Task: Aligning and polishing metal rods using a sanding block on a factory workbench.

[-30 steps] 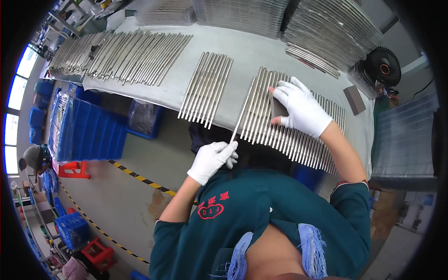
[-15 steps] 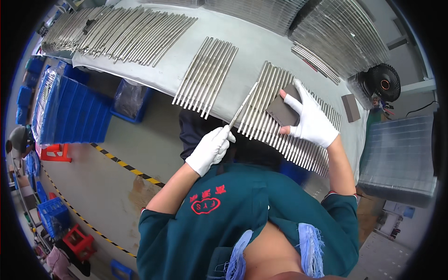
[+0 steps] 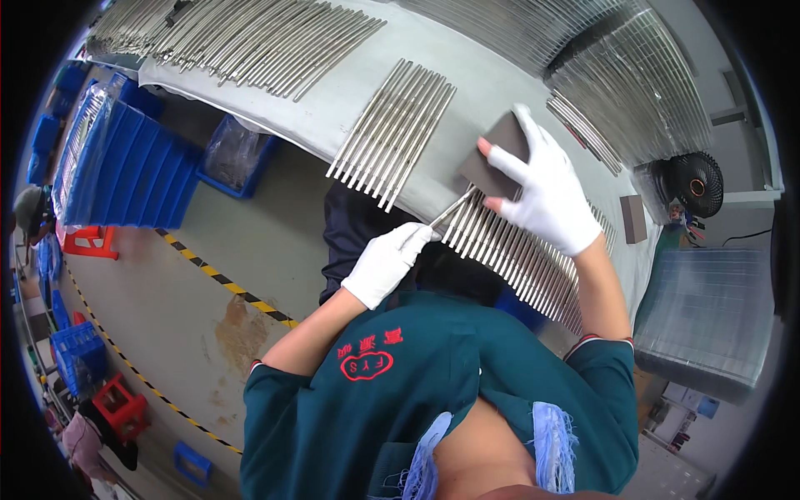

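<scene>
My left hand (image 3: pixel 390 262), in a white glove with closed fingers, grips the near end of a thin metal rod (image 3: pixel 451 210). The rod slants away to the right, and its far end is hidden beneath a grey-brown rectangular block (image 3: pixel 502 150). My right hand (image 3: pixel 552 198), gloved in white with bare thumb and finger tips, spreads over that block and grips it by its edges. Under and beside this hand lies a row of metal rods (image 3: pixel 523 268), their near ends jutting past the table edge. A smaller group of rods (image 3: pixel 393 132) lies to the left.
A large spread of rods (image 3: pixel 250 42) covers the table's far left. Clear plastic trays (image 3: pixel 637 79) are stacked at the far right, near a black fan (image 3: pixel 696 185). A second block (image 3: pixel 634 219) rests at the right edge. Blue crates (image 3: pixel 125 162) stand on the floor left.
The rod in my left hand has gone from lying free of the block to having its far end under it. My right hand and the block have shifted slightly up and across the rods.
</scene>
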The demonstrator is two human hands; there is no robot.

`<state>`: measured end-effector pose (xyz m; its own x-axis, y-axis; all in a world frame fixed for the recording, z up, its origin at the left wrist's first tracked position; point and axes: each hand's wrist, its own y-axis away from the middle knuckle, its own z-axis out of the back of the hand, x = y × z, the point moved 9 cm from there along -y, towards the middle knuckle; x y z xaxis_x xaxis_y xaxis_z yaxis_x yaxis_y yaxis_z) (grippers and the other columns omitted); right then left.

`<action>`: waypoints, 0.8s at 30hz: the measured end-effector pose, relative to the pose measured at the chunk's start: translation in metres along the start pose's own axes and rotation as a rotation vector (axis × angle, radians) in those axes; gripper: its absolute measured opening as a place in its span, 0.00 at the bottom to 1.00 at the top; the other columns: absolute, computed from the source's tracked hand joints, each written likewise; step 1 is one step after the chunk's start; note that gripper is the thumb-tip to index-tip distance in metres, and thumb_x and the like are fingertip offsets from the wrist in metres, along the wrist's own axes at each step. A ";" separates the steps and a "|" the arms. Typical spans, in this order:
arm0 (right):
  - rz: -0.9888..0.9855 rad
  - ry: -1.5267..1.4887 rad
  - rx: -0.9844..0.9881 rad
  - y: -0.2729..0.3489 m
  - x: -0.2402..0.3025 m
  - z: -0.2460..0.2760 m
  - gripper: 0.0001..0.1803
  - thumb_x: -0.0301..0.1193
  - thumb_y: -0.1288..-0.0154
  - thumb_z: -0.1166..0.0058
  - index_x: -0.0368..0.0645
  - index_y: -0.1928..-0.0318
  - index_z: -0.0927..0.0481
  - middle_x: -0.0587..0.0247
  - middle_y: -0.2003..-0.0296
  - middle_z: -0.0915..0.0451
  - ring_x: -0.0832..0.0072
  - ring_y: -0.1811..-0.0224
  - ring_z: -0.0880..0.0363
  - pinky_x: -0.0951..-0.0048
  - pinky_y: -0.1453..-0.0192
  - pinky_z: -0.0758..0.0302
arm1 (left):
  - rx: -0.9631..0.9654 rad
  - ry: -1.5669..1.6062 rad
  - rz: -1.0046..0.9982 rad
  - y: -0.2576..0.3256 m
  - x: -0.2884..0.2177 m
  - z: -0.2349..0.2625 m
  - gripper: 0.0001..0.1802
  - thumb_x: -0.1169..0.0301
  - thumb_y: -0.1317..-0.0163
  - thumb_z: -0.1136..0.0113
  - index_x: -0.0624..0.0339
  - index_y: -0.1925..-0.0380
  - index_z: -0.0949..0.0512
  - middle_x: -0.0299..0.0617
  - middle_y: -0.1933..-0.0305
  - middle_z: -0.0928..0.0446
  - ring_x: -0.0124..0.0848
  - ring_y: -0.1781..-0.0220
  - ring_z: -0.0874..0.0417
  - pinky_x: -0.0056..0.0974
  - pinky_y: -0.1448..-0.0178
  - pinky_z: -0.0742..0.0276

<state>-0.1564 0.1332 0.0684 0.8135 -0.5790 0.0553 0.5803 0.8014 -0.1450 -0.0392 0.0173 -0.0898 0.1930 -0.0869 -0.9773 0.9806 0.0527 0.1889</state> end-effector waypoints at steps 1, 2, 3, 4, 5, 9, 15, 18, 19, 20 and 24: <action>-0.002 -0.032 0.053 0.009 -0.003 0.001 0.35 0.41 0.54 0.27 0.57 0.41 0.20 0.33 0.31 0.41 0.44 0.33 0.33 0.54 0.30 0.33 | 0.030 0.008 0.108 0.002 0.004 -0.001 0.19 0.56 0.25 0.50 0.59 0.52 0.18 0.44 0.64 0.17 0.32 0.65 0.18 0.37 0.56 0.23; -0.018 -0.036 0.072 0.015 -0.002 0.004 0.36 0.40 0.55 0.27 0.58 0.41 0.20 0.34 0.31 0.41 0.44 0.33 0.33 0.54 0.30 0.33 | 0.035 -0.014 0.092 0.002 0.002 -0.001 0.19 0.56 0.25 0.50 0.58 0.52 0.18 0.46 0.63 0.17 0.35 0.64 0.17 0.39 0.56 0.23; -0.033 -0.039 0.092 0.017 -0.001 0.005 0.36 0.39 0.56 0.26 0.58 0.41 0.20 0.34 0.31 0.41 0.44 0.33 0.34 0.54 0.30 0.33 | 0.038 -0.037 0.076 0.002 0.001 -0.001 0.19 0.55 0.25 0.50 0.58 0.52 0.18 0.47 0.63 0.17 0.38 0.63 0.15 0.41 0.56 0.22; -0.022 -0.041 0.093 0.010 0.000 0.001 0.36 0.39 0.56 0.26 0.58 0.41 0.20 0.34 0.31 0.41 0.44 0.33 0.34 0.54 0.30 0.33 | 0.028 -0.034 0.078 0.003 0.000 0.000 0.19 0.55 0.25 0.50 0.58 0.52 0.18 0.47 0.63 0.17 0.38 0.63 0.15 0.41 0.56 0.22; -0.035 0.002 0.032 0.001 -0.001 0.003 0.37 0.39 0.57 0.26 0.58 0.41 0.20 0.35 0.31 0.41 0.45 0.32 0.34 0.54 0.30 0.33 | 0.013 -0.143 0.043 0.001 -0.007 0.002 0.18 0.57 0.25 0.49 0.58 0.52 0.19 0.47 0.63 0.17 0.40 0.62 0.15 0.40 0.55 0.21; -0.081 0.021 -0.060 -0.003 0.000 0.010 0.37 0.39 0.57 0.25 0.58 0.40 0.20 0.35 0.30 0.41 0.44 0.31 0.35 0.54 0.29 0.33 | -0.014 -0.324 -0.018 0.001 -0.014 0.004 0.17 0.57 0.26 0.49 0.56 0.52 0.20 0.51 0.63 0.18 0.49 0.61 0.16 0.44 0.57 0.21; -0.070 0.023 0.062 0.013 -0.005 0.004 0.37 0.39 0.55 0.26 0.60 0.39 0.21 0.35 0.31 0.40 0.44 0.32 0.34 0.53 0.29 0.33 | -0.037 -0.319 -0.028 0.003 -0.017 0.003 0.21 0.52 0.25 0.54 0.56 0.51 0.21 0.52 0.63 0.17 0.53 0.60 0.17 0.51 0.56 0.21; -0.091 0.053 -0.042 -0.014 0.000 0.008 0.39 0.39 0.54 0.27 0.62 0.37 0.23 0.34 0.31 0.40 0.44 0.32 0.34 0.54 0.30 0.33 | -0.058 -0.381 -0.069 0.001 -0.022 0.006 0.21 0.51 0.25 0.54 0.54 0.51 0.21 0.52 0.64 0.18 0.54 0.61 0.17 0.52 0.57 0.22; -0.102 0.057 -0.038 -0.005 -0.003 0.007 0.39 0.39 0.54 0.27 0.62 0.37 0.23 0.34 0.31 0.40 0.44 0.32 0.34 0.54 0.30 0.33 | -0.090 -0.375 -0.100 0.001 -0.020 0.006 0.21 0.51 0.25 0.54 0.54 0.51 0.21 0.52 0.65 0.18 0.54 0.62 0.17 0.52 0.57 0.22; -0.100 0.024 -0.046 0.006 -0.005 0.004 0.39 0.39 0.54 0.26 0.62 0.37 0.23 0.34 0.31 0.41 0.44 0.32 0.34 0.54 0.30 0.33 | -0.088 -0.370 -0.099 0.002 -0.018 0.006 0.21 0.51 0.25 0.54 0.54 0.51 0.21 0.52 0.65 0.18 0.54 0.62 0.17 0.52 0.57 0.22; -0.166 -0.033 0.050 0.056 -0.020 0.002 0.40 0.39 0.57 0.25 0.63 0.37 0.22 0.37 0.28 0.44 0.43 0.30 0.37 0.53 0.27 0.36 | -0.130 -0.330 -0.098 0.005 -0.018 0.008 0.20 0.52 0.26 0.52 0.54 0.51 0.21 0.52 0.66 0.18 0.54 0.62 0.17 0.52 0.58 0.22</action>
<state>-0.1402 0.1901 0.0611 0.7070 -0.6991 0.1071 0.7070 0.7024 -0.0821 -0.0374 0.0114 -0.0709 0.1203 -0.4125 -0.9030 0.9864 0.1526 0.0617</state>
